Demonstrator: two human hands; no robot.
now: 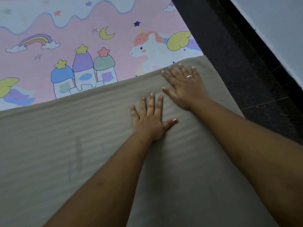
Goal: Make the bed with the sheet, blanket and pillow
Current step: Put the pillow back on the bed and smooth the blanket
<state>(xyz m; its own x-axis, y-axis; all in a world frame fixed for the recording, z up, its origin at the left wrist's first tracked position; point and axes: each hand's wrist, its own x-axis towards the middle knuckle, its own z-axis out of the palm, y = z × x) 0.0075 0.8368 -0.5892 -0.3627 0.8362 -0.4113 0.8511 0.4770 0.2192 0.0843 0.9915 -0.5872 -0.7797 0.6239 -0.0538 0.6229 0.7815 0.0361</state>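
Pink sheet (49,66) covering upper left | left hand (151,118), right hand (183,86) pressing blanket (82,145), fingers spread flat | blanket edge lying just beyond right fingertips, running lower-left to upper-right.

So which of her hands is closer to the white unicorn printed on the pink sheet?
The right hand. Its fingertips lie on the grey striped blanket just below the white unicorn on the pink sheet; the left hand presses flat further down.
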